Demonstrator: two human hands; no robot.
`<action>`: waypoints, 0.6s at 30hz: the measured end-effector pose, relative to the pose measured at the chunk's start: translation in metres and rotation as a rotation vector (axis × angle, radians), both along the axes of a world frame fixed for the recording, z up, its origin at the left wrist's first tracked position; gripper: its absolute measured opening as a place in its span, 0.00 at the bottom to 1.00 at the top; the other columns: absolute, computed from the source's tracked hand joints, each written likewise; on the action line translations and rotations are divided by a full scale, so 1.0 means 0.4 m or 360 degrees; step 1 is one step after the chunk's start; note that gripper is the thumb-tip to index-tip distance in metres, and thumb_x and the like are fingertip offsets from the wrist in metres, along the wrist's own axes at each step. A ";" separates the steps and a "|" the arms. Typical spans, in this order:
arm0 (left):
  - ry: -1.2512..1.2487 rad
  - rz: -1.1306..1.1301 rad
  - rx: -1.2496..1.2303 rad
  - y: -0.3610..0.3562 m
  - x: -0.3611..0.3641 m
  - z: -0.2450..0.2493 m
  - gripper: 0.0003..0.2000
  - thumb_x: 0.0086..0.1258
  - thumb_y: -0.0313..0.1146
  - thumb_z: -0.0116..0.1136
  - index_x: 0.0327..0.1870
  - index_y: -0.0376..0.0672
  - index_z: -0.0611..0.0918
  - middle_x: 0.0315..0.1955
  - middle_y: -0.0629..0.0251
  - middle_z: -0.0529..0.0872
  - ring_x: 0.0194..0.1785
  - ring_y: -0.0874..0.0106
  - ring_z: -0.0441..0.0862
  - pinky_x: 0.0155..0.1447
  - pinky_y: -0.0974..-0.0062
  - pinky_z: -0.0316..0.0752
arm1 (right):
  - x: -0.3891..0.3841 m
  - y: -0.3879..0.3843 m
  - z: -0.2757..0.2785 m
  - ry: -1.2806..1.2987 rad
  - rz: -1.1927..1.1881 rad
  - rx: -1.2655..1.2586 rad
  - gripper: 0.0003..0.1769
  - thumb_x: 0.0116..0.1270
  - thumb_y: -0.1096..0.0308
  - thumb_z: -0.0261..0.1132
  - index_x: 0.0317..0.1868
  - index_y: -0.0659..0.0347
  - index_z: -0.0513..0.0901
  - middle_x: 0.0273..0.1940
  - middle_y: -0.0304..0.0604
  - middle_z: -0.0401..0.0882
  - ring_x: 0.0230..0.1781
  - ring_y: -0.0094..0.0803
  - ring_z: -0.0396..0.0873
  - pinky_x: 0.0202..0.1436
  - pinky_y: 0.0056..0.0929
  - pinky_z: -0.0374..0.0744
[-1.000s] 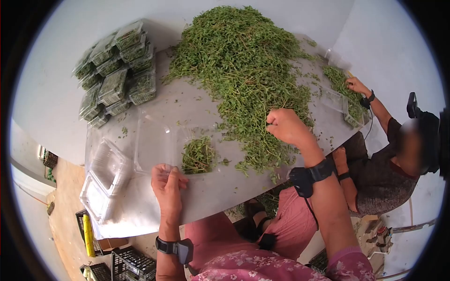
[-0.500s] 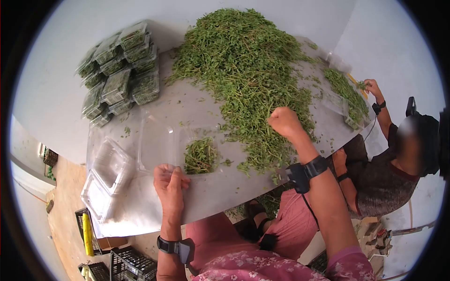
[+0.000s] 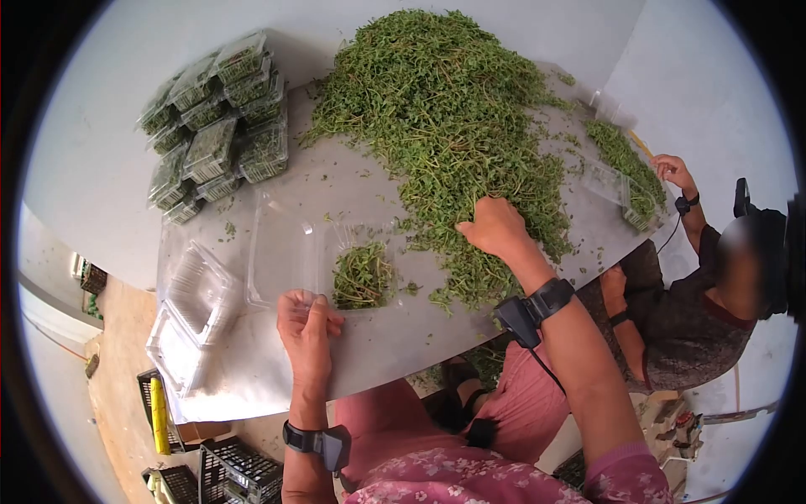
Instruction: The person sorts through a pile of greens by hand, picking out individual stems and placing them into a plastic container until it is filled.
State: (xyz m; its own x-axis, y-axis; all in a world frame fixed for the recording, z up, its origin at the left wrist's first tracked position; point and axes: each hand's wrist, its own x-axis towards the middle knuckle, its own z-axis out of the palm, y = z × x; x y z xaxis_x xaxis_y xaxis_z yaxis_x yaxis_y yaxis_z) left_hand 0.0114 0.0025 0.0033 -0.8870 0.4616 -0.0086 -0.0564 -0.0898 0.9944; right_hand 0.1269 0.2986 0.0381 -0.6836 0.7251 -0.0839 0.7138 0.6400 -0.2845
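Note:
My left hand point(image 3: 307, 330) is closed, thumb and fingers pinching the front rim of a clear plastic clamshell box point(image 3: 388, 252). That box lies open, its lid point(image 3: 281, 256) folded out to the left, and a small bunch of greens point(image 3: 359, 279) sits in its base. Over the near part of a big heap of leafy green sprigs point(image 3: 445, 109), my right hand point(image 3: 497, 227) has its fingers curled down into the greens. Its fingertips are hidden from view.
Filled clear boxes point(image 3: 210, 151) stand stacked at the back left. An open clear box point(image 3: 197, 294) lies at the table's left edge. A co-worker point(image 3: 697, 311) sits on the right, a hand point(image 3: 672, 170) beside another box of greens point(image 3: 625, 164). Black crates point(image 3: 239, 472) stand below.
My right hand has moved slightly left and down into the near side of the heap. My left hand stays at the box rim. The co-worker's raised hand has shifted slightly.

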 end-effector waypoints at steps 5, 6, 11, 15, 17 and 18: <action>-0.0013 -0.0007 -0.0010 -0.001 -0.001 -0.001 0.06 0.72 0.28 0.55 0.39 0.39 0.70 0.22 0.62 0.81 0.22 0.77 0.76 0.28 0.81 0.72 | 0.029 0.076 0.001 0.0258 0.0131 -0.0146 0.18 0.63 0.63 0.69 0.24 0.68 0.75 0.17 0.44 0.75 0.14 0.39 0.70 0.22 0.41 0.72; -0.0008 -0.0008 -0.0005 -0.001 0.000 -0.002 0.06 0.71 0.28 0.55 0.39 0.39 0.70 0.22 0.62 0.81 0.22 0.77 0.76 0.28 0.81 0.72 | 0.041 0.072 0.024 0.0433 0.0021 -0.0463 0.17 0.64 0.64 0.68 0.24 0.66 0.75 0.17 0.42 0.73 0.14 0.33 0.69 0.20 0.37 0.69; 0.0016 0.0011 0.0033 0.000 0.000 -0.007 0.06 0.71 0.27 0.55 0.39 0.39 0.70 0.22 0.61 0.81 0.22 0.77 0.76 0.28 0.81 0.71 | 0.067 0.083 0.039 0.0648 -0.0146 -0.0865 0.13 0.67 0.67 0.67 0.27 0.60 0.74 0.15 0.32 0.67 0.13 0.18 0.64 0.15 0.22 0.58; 0.0025 0.0015 0.0053 0.001 0.002 -0.008 0.05 0.71 0.26 0.55 0.40 0.39 0.70 0.22 0.62 0.81 0.22 0.77 0.76 0.28 0.81 0.71 | 0.056 0.031 0.093 0.0844 -0.0148 -0.1001 0.13 0.68 0.67 0.66 0.27 0.60 0.73 0.14 0.31 0.65 0.12 0.17 0.63 0.14 0.21 0.57; 0.0011 0.0013 0.0057 0.004 0.004 -0.006 0.04 0.71 0.25 0.54 0.39 0.40 0.71 0.23 0.64 0.80 0.22 0.77 0.75 0.27 0.82 0.70 | 0.040 -0.004 0.105 0.0998 -0.0080 -0.1198 0.13 0.69 0.67 0.65 0.27 0.61 0.74 0.15 0.31 0.66 0.12 0.17 0.63 0.14 0.21 0.57; 0.0021 0.0011 0.0054 0.002 0.003 -0.006 0.04 0.71 0.25 0.54 0.39 0.40 0.71 0.23 0.64 0.80 0.23 0.77 0.75 0.27 0.82 0.70 | 0.036 -0.018 0.111 0.1077 -0.0055 -0.1293 0.13 0.69 0.67 0.65 0.27 0.61 0.74 0.16 0.31 0.66 0.12 0.16 0.63 0.14 0.21 0.56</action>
